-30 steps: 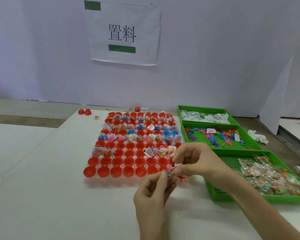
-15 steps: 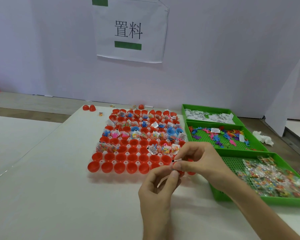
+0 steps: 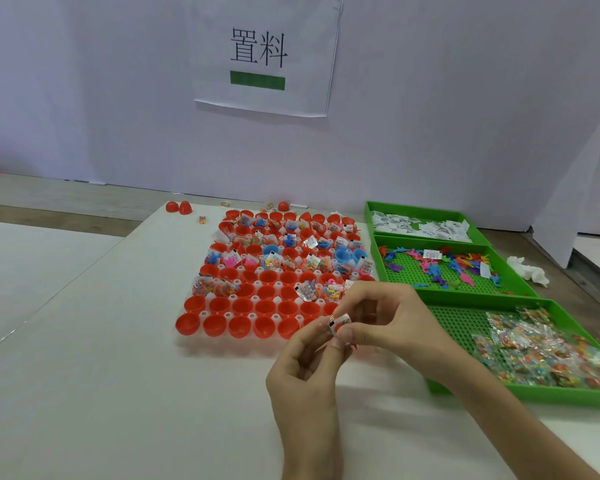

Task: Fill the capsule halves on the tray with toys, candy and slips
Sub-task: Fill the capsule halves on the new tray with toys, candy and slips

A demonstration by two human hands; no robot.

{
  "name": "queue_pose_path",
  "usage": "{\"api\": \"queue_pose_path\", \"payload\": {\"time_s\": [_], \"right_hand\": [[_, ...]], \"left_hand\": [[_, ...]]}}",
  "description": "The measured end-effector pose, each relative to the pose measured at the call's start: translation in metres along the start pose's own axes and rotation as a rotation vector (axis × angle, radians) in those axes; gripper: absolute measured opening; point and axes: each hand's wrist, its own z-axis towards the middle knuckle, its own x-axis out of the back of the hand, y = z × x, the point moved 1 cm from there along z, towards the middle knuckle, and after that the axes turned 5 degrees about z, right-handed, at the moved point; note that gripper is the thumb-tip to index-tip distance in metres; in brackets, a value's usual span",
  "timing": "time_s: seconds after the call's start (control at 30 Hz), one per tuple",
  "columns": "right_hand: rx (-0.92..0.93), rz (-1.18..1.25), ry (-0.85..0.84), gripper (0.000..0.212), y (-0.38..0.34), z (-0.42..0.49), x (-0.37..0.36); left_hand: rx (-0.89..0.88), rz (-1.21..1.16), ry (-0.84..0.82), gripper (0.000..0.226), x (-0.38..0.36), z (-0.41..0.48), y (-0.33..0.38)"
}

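A tray of red capsule halves [image 3: 222, 323] lies mid-table. Its far rows hold toys, candy packets and slips; the two nearest rows look empty. Just in front of the tray's near right corner, my left hand [image 3: 305, 372] and my right hand [image 3: 385, 323] meet. Together their fingertips pinch a small bundle [image 3: 340, 323]: a white printed slip with something red beneath it. What else is in the bundle is hidden by the fingers.
Three green bins stand to the right: paper slips [image 3: 420, 225] farthest, small coloured toys [image 3: 440, 268] in the middle, candy packets [image 3: 548, 351] nearest. Loose red capsule halves [image 3: 179, 206] lie at the table's far left edge. A crumpled white tissue [image 3: 527, 270] lies beyond the bins.
Both hands stay together over the tray's near right corner, fingers working the small bundle. The camera has tilted slightly; nothing on the tray has moved.
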Motion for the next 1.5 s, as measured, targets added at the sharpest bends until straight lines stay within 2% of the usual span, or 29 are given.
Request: {"api": "queue_pose_path", "payload": {"time_s": [0.07, 0.23, 0.47, 0.63, 0.77, 0.87, 1.07, 1.13, 1.27, 1.37, 1.5], "right_hand": [[-0.018, -0.012, 0.006, 0.025, 0.000, 0.000, 0.003], [-0.036, -0.015, 0.036, 0.019, 0.002, -0.001, 0.003], [0.047, 0.010, 0.073, 0.012, 0.007, 0.001, -0.008], [0.097, -0.006, 0.128, 0.012, 0.009, 0.002, -0.009], [0.071, 0.001, 0.039, 0.015, 0.006, 0.001, -0.009], [0.025, -0.032, -0.034, 0.015, -0.003, -0.001, 0.000], [-0.062, -0.256, -0.126, 0.013, -0.012, -0.005, 0.014], [-0.080, -0.376, -0.154, 0.019, -0.015, -0.006, 0.018], [0.043, -0.663, -0.209, 0.020, -0.025, -0.007, 0.016], [0.092, -0.704, -0.167, 0.017, -0.030, -0.006, 0.011], [0.075, -0.702, -0.121, 0.016, -0.037, 0.006, -0.002]], "left_hand": [[-0.020, 0.039, -0.013, 0.023, 0.000, 0.000, 0.001], [-0.009, 0.100, -0.063, 0.026, -0.001, -0.001, 0.003], [0.020, 0.101, 0.006, 0.034, 0.002, -0.002, 0.001], [-0.026, 0.106, -0.012, 0.032, -0.002, -0.004, 0.006], [-0.060, 0.144, 0.011, 0.023, -0.001, -0.006, 0.007], [-0.097, 0.172, 0.039, 0.030, -0.001, -0.009, 0.007], [-0.089, 0.261, -0.014, 0.044, -0.003, -0.010, 0.000], [-0.107, 0.303, -0.022, 0.044, -0.004, -0.012, -0.001], [-0.061, 0.256, 0.001, 0.045, -0.005, -0.011, 0.000], [-0.024, 0.144, 0.063, 0.046, -0.003, -0.008, 0.000], [-0.086, 0.101, 0.171, 0.039, 0.000, -0.004, 0.002]]}}
